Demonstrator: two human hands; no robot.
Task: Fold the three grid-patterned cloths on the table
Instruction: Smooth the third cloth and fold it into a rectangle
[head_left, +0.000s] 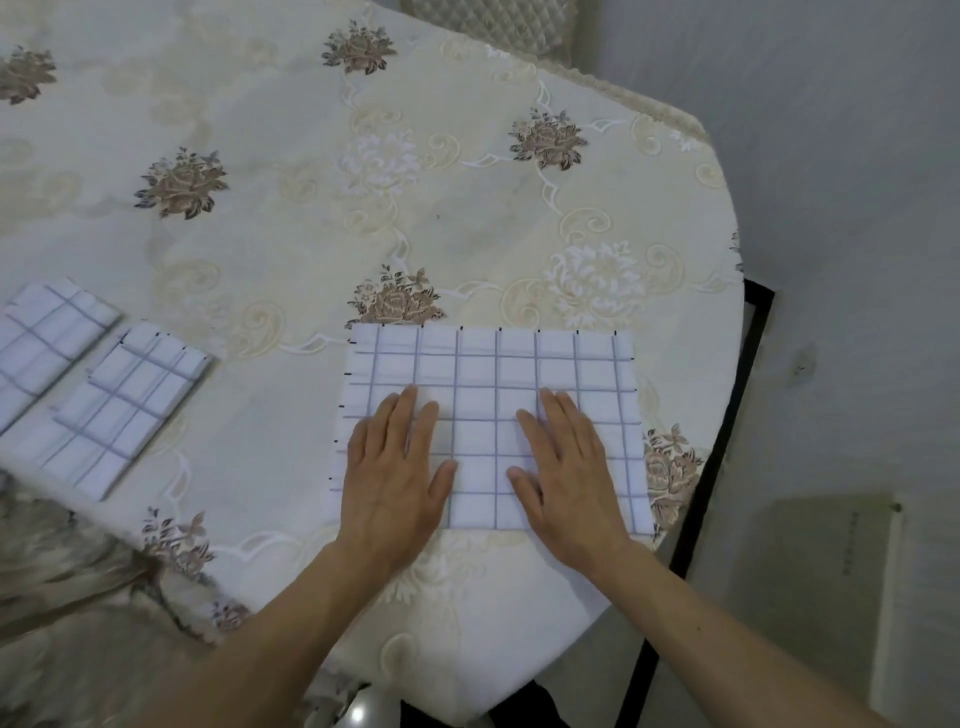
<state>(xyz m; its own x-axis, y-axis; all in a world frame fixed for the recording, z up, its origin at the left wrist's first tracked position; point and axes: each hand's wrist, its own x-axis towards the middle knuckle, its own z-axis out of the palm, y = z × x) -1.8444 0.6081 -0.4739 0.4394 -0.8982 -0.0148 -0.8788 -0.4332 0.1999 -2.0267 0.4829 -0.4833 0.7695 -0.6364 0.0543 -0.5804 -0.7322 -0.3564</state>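
A spread grid cloth (493, 364), white with thin grey lines, lay flat at the right end of the table, its near edge close to the table's rim and its right edge close to the table's rounded side. Small dark marks showed along its far and left edges. Both hands lay on it palm down, fingers straight and only slightly fanned, gripping nothing. The left hand (392, 483) pressed on the cloth's left half, with its wrist crossing the near edge. The right hand (566, 478) pressed on the right half in the same way. A few bare grid squares lay between the two thumbs. Well apart to the left, a folded grid cloth (124, 410) lay at an angle on the table as a narrow layered strip. Just beside it and farther left lay a second folded grid cloth (47, 338), partly cut off by the frame's edge, with a thin strip of tablecloth between the two. The cream tablecloth (291, 208) bore brown rose prints and pale embroidered scrolls. A quilted chair back (493, 26) stood at the table's far edge, and a black frame (727, 415) stood beside its right side.
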